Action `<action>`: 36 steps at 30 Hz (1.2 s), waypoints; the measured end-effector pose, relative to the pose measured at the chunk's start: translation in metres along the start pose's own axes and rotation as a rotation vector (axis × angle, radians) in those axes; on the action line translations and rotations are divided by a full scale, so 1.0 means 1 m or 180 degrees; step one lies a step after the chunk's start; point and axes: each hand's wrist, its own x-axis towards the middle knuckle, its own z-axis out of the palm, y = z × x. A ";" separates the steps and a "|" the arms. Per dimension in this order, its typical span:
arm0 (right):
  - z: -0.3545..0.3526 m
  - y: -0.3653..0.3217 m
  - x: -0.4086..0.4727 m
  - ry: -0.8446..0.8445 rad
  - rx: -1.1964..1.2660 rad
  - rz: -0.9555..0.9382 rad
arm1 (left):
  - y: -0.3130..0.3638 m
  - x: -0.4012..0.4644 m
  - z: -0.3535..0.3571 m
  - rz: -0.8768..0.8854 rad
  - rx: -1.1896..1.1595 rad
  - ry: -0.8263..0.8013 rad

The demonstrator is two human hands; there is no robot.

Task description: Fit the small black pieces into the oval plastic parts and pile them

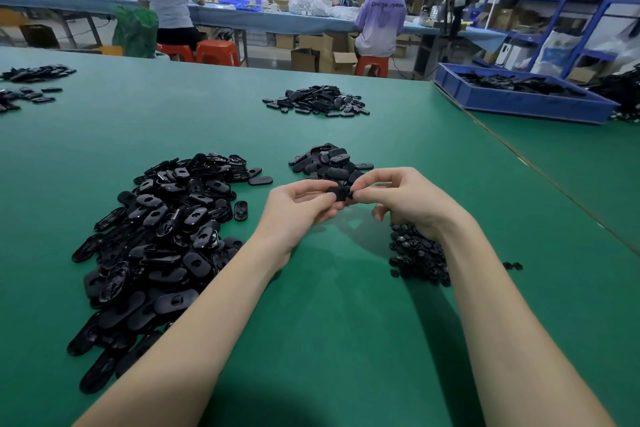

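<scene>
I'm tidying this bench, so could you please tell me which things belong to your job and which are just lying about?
Job: oval part in both hands (left, right); big oval pile; small pieces; finished pile.

Lying about: far pile; blue tray; left-edge piles.

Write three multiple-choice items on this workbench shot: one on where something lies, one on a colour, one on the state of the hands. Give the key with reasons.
1. Where is the heap of small black pieces?
A. under the right forearm
B. in the blue tray
C. at the table's far left

2. What colour is the table surface?
A. grey
B. green
C. white

3. What are the two hands doing?
A. lying flat on the table
B. both pinching one oval part
C. hanging idle at the sides

Key:
1 A: the heap sits beside and partly beneath that forearm.
2 B: the mat is green all over.
3 B: the left hand and right hand meet on the oval part above the table.
</scene>
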 end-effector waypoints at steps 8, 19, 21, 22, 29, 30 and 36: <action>0.006 0.000 0.004 0.0349 0.0125 0.0011 | 0.002 -0.002 0.001 0.0073 0.0002 -0.0024; 0.010 -0.003 0.003 0.0404 -0.0025 -0.0098 | 0.002 -0.003 -0.001 0.0072 0.0198 -0.0088; 0.009 -0.003 0.002 0.0359 -0.0070 -0.0090 | 0.003 -0.004 -0.001 0.0063 0.0245 -0.0097; 0.009 -0.003 0.002 0.0351 -0.0086 -0.0090 | 0.003 -0.004 -0.001 0.0059 0.0256 -0.0097; 0.012 -0.007 0.004 0.0488 -0.0437 -0.0077 | 0.003 -0.003 -0.002 0.0093 0.0490 -0.0044; 0.013 -0.007 0.004 0.0536 -0.0471 -0.0052 | 0.003 -0.004 -0.002 0.0097 0.0547 -0.0035; 0.014 -0.009 0.004 0.0633 -0.0555 -0.0026 | 0.005 -0.004 -0.004 -0.0060 0.0296 -0.0102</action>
